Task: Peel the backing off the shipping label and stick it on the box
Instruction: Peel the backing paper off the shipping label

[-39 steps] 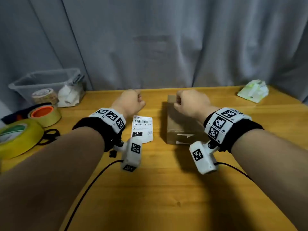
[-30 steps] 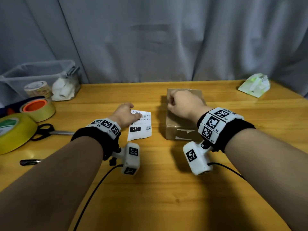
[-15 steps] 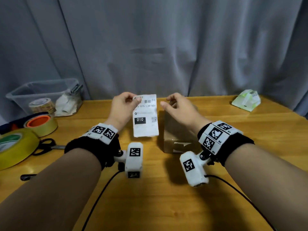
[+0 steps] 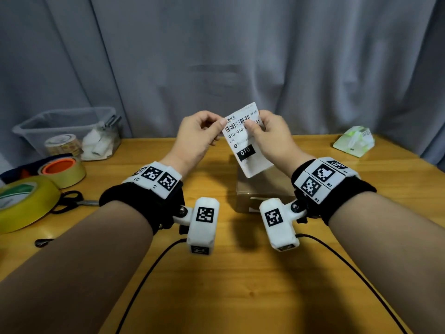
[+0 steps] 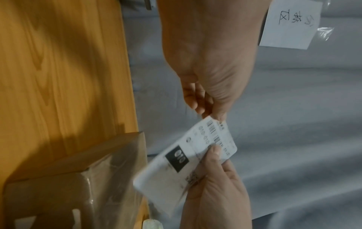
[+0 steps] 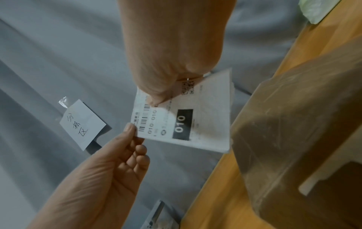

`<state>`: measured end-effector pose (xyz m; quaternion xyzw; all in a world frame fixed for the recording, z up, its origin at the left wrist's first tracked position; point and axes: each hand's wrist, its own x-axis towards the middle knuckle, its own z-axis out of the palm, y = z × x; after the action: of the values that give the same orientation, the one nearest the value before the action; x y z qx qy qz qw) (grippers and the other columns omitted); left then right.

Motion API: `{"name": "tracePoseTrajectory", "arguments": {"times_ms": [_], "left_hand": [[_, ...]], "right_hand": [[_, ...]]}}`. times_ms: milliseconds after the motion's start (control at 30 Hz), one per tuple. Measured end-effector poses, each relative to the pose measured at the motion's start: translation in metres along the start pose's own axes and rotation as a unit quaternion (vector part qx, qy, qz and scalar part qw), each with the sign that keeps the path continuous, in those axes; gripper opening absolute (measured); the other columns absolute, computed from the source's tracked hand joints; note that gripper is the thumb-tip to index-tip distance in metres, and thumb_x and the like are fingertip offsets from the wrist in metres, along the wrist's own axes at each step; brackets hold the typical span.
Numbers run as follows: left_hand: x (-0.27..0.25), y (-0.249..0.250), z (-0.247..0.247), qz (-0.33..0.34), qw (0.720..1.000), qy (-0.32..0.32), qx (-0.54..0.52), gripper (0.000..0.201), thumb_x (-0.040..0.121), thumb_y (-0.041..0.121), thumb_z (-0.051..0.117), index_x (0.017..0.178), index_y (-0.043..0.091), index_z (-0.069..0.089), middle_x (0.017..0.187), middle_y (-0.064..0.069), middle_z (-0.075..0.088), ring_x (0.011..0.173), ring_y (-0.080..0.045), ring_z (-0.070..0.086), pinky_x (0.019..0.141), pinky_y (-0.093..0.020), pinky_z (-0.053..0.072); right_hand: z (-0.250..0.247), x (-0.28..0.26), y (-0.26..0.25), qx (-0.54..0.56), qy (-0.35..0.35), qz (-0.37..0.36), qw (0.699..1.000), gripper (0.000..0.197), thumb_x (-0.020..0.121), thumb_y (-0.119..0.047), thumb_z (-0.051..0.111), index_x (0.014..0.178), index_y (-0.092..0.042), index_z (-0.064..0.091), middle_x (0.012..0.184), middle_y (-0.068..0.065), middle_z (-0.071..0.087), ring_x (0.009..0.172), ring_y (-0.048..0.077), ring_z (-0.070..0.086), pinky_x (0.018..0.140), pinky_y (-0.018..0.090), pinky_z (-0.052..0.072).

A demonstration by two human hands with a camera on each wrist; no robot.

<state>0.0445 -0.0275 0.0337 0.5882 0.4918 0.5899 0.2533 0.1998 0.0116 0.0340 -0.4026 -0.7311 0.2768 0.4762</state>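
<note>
The white shipping label, printed with a barcode and a black "010" block, is held up in the air above the brown cardboard box, tilted. My left hand pinches its upper left corner between thumb and finger. My right hand grips the upper right part, thumb on the printed face. In the left wrist view the label hangs beside the box. The right wrist view shows the label next to the tape-covered box. No peeled edge is visible.
A clear plastic bin stands at the back left. Nearby lie tape rolls, a large yellow roll, scissors and a pen. A green-white packet lies back right. A handwritten note hangs on the grey curtain.
My left hand picked the label up off the table and raised it. My right hand left the box top and took hold of the label's upper right part.
</note>
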Motion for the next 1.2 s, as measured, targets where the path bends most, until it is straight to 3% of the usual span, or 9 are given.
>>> {"name": "tracePoseTrajectory", "arguments": {"times_ms": [33, 133, 233, 367, 600, 867, 1033, 1133, 1200], "left_hand": [[-0.001, 0.001, -0.002, -0.008, 1.0, -0.007, -0.002, 0.014, 0.088, 0.011, 0.061, 0.075, 0.016, 0.062, 0.067, -0.002, 0.061, 0.048, 0.002, 0.053, 0.049, -0.013, 0.046], [-0.005, 0.004, -0.008, -0.052, 0.996, -0.064, -0.03, 0.011, 0.087, 0.008, 0.061, 0.077, 0.012, 0.065, 0.067, -0.001, 0.061, 0.051, -0.001, 0.053, 0.052, -0.014, 0.047], [-0.009, 0.007, -0.011, -0.087, 0.987, -0.116, -0.063, 0.011, 0.086, 0.006, 0.061, 0.077, 0.01, 0.066, 0.063, 0.003, 0.065, 0.053, -0.004, 0.056, 0.054, -0.015, 0.049], [-0.013, 0.008, -0.013, -0.108, 0.979, -0.151, -0.089, 0.012, 0.086, 0.007, 0.061, 0.075, 0.01, 0.064, 0.059, 0.005, 0.065, 0.053, -0.004, 0.057, 0.054, -0.014, 0.05], [-0.013, 0.006, -0.011, -0.134, 0.967, -0.18, -0.121, 0.016, 0.089, 0.003, 0.055, 0.076, 0.008, 0.063, 0.061, 0.003, 0.066, 0.057, -0.007, 0.059, 0.057, -0.015, 0.051], [-0.011, 0.013, -0.007, -0.138, 0.972, -0.168, -0.088, 0.014, 0.09, 0.015, 0.057, 0.083, 0.009, 0.068, 0.077, -0.004, 0.065, 0.058, -0.006, 0.056, 0.056, -0.016, 0.051], [-0.01, 0.018, -0.007, -0.139, 0.973, -0.183, -0.032, 0.014, 0.088, 0.006, 0.057, 0.078, 0.008, 0.065, 0.071, -0.006, 0.061, 0.052, -0.006, 0.054, 0.05, -0.014, 0.048], [-0.008, 0.015, -0.004, -0.141, 0.978, -0.152, -0.039, 0.016, 0.089, 0.005, 0.055, 0.076, 0.008, 0.064, 0.062, -0.002, 0.061, 0.049, -0.005, 0.056, 0.049, -0.014, 0.049], [-0.007, 0.011, -0.001, -0.137, 0.982, -0.119, -0.051, 0.015, 0.09, 0.007, 0.055, 0.078, 0.007, 0.063, 0.064, -0.004, 0.061, 0.05, -0.005, 0.057, 0.052, -0.014, 0.05]], "right_hand": [[0.0, 0.0, 0.001, -0.01, -0.003, -0.001, 1.0, 0.02, 0.095, -0.014, 0.051, 0.101, 0.002, 0.061, 0.088, 0.004, 0.065, 0.067, 0.004, 0.056, 0.058, 0.01, 0.044], [-0.001, 0.002, 0.006, -0.036, 0.0, -0.006, 0.999, 0.027, 0.097, -0.021, 0.048, 0.08, -0.003, 0.059, 0.075, 0.005, 0.064, 0.062, 0.008, 0.054, 0.057, 0.021, 0.043], [-0.003, 0.001, 0.009, -0.037, 0.023, -0.005, 0.999, 0.038, 0.097, -0.029, 0.048, 0.06, -0.019, 0.043, 0.058, -0.005, 0.052, 0.046, 0.0, 0.049, 0.046, 0.014, 0.034], [-0.003, 0.0, 0.01, -0.041, 0.038, -0.003, 0.998, 0.041, 0.095, -0.038, 0.048, 0.061, -0.017, 0.042, 0.061, 0.002, 0.054, 0.057, 0.017, 0.051, 0.049, 0.026, 0.034], [-0.003, 0.0, 0.014, -0.051, 0.032, 0.006, 0.998, 0.044, 0.094, -0.042, 0.048, 0.057, -0.021, 0.038, 0.057, -0.004, 0.052, 0.051, 0.012, 0.048, 0.043, 0.016, 0.031], [-0.005, -0.001, 0.01, -0.053, 0.006, -0.014, 0.998, 0.047, 0.093, -0.044, 0.048, 0.076, -0.001, 0.057, 0.069, 0.006, 0.063, 0.063, 0.025, 0.06, 0.055, 0.034, 0.043], [-0.006, -0.001, 0.011, -0.096, -0.009, -0.007, 0.995, 0.038, 0.091, -0.048, 0.049, 0.066, -0.019, 0.048, 0.066, -0.004, 0.057, 0.07, 0.022, 0.057, 0.066, 0.038, 0.043], [-0.006, -0.001, 0.01, -0.241, 0.046, -0.024, 0.969, 0.024, 0.087, -0.044, 0.057, 0.096, -0.023, 0.054, 0.104, -0.001, 0.057, 0.104, 0.021, 0.049, 0.093, 0.037, 0.031], [-0.005, -0.002, 0.007, -0.25, 0.072, -0.055, 0.964, 0.033, 0.083, -0.038, 0.062, 0.11, -0.02, 0.054, 0.116, 0.003, 0.053, 0.11, 0.02, 0.046, 0.095, 0.035, 0.03]]}}
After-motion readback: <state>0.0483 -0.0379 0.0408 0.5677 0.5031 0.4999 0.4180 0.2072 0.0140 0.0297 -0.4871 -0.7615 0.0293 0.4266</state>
